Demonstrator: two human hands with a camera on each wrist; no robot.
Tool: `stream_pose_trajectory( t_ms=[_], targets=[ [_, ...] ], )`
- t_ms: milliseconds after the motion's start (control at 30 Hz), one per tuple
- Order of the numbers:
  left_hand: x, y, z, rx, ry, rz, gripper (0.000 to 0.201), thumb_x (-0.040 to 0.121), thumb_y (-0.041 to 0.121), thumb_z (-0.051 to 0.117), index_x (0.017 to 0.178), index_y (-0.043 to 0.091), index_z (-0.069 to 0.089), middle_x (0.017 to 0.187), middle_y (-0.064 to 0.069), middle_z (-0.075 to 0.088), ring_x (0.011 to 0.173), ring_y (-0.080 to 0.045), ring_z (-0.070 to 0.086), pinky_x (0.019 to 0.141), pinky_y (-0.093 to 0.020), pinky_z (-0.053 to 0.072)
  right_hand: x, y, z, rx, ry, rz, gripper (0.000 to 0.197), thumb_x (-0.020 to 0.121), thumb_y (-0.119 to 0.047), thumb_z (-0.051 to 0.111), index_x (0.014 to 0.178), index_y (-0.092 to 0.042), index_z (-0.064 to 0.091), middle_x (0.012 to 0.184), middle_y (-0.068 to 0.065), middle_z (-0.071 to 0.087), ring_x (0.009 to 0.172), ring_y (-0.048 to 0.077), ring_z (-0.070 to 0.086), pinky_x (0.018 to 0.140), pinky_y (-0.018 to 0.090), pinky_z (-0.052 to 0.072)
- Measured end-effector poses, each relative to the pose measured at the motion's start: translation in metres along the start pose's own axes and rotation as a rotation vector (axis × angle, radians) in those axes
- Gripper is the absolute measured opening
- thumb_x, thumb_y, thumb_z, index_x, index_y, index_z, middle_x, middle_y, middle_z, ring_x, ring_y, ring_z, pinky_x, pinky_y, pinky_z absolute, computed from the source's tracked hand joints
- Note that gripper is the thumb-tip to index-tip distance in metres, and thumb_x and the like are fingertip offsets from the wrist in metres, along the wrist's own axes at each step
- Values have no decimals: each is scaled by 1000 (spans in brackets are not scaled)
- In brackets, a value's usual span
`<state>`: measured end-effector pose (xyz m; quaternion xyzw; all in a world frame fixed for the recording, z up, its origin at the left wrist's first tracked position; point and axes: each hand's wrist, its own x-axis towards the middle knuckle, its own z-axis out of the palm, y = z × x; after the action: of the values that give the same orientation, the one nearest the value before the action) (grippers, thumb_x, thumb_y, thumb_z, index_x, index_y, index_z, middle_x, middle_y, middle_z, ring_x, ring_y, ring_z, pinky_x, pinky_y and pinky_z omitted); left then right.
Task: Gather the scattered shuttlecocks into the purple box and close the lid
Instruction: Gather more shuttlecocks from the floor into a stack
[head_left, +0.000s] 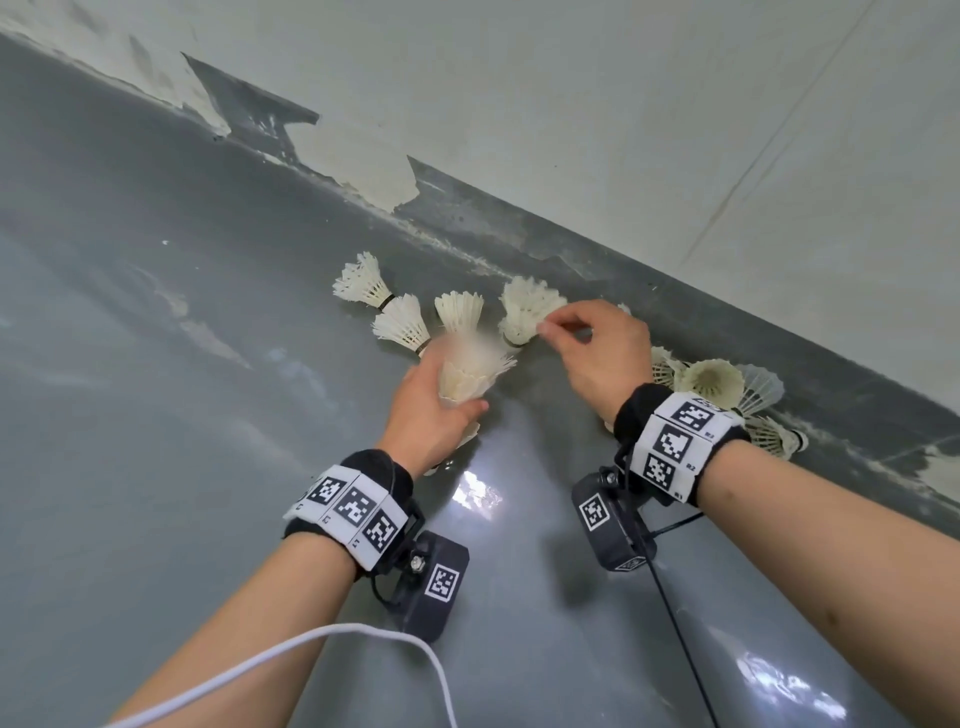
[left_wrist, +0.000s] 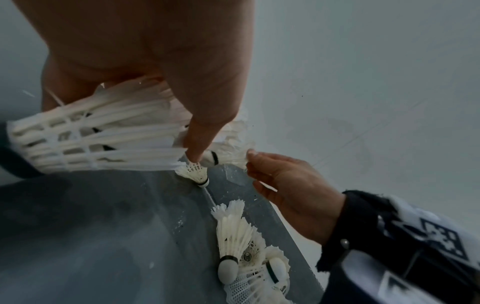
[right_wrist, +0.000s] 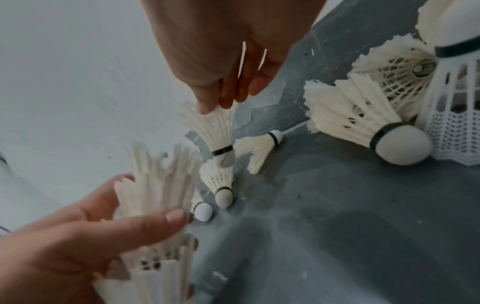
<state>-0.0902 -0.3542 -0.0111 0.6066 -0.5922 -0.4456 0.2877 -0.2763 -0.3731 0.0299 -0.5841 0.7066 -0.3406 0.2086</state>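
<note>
My left hand (head_left: 441, 410) grips a nested stack of white shuttlecocks (head_left: 470, 371), feathers pointing away from me; the left wrist view shows the same stack (left_wrist: 91, 139) under my thumb. My right hand (head_left: 550, 326) pinches the feather rim of one white shuttlecock (head_left: 524, 312) near the wall base, and in the right wrist view it (right_wrist: 218, 131) hangs cork-down from my fingertips (right_wrist: 207, 107). Three more shuttlecocks (head_left: 402, 322) lie on the grey floor to the left. The purple box is out of sight.
A heap of several shuttlecocks (head_left: 711, 382) lies against the grey skirting to the right of my right wrist. The wall (head_left: 675, 130) has peeling paint and runs diagonally across the back. A white cable (head_left: 291, 649) trails from my left wrist.
</note>
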Motion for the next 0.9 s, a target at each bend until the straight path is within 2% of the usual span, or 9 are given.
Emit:
stream_pose_trajectory(
  t_ms=[200,300,433,500,567,667,767,833,900],
  targets=[
    [-5,5,4,31,-33,-2,75,79,16,75,140,31,35,135,-6,49,125,-21,44,94,-24,34,-7,-12,-9,146,114,-23,7,89,-23,64,83,-26,62,91,-4,60,85,12,57,80,23,44],
    [-10,9,7,44,-62,-15,77,78,15,76,141,30,34,136,-5,46,127,-20,42,95,-24,35,-5,-16,-20,175,171,31,3,92,-22,60,89,-24,61,93,-6,61,84,8,55,75,15,40],
    [-12,19,13,2,-61,19,80,75,14,78,141,29,35,124,4,47,115,-11,44,95,-23,37,-12,-16,-22,120,-76,9,6,91,-20,62,87,-24,63,81,-12,61,73,0,55,65,5,39],
    [-11,24,16,-10,-71,18,79,74,11,78,139,28,37,122,4,49,111,-13,48,94,-25,40,-21,-14,-18,89,-151,-16,4,88,-17,65,88,-20,67,81,-12,59,74,0,55,71,10,41],
    [-10,27,18,-24,-75,10,74,72,7,77,131,32,41,119,-3,54,107,-25,55,93,-39,47,-27,-10,-20,112,-177,-7,4,87,-17,67,89,-17,70,82,-12,61,79,7,58,78,20,46],
    [-12,28,17,-68,-78,-6,72,69,9,78,120,44,41,116,-6,56,102,-35,59,88,-50,51,-30,-3,-30,185,-237,55,16,91,-35,59,95,-25,72,96,-12,67,91,3,61,83,19,46],
    [-13,27,18,-107,-75,-15,70,69,12,78,111,53,41,118,-6,56,103,-43,58,87,-50,50,-26,7,-39,270,-106,84,27,97,-34,48,116,-30,65,118,-7,65,112,9,57,98,26,42],
    [-13,27,19,-116,-63,-24,68,71,11,78,111,50,41,120,-4,55,104,-42,57,90,-50,50,-19,20,-46,11,-18,118,34,94,-24,50,126,-26,59,130,-1,56,124,17,46,106,32,36],
    [-13,27,20,-112,-57,-6,66,73,9,78,113,46,40,119,-1,53,106,-33,56,93,-48,49,-14,38,-55,-366,-97,176,51,85,-22,54,136,-27,49,143,1,41,134,25,29,111,39,28]
  ],
)
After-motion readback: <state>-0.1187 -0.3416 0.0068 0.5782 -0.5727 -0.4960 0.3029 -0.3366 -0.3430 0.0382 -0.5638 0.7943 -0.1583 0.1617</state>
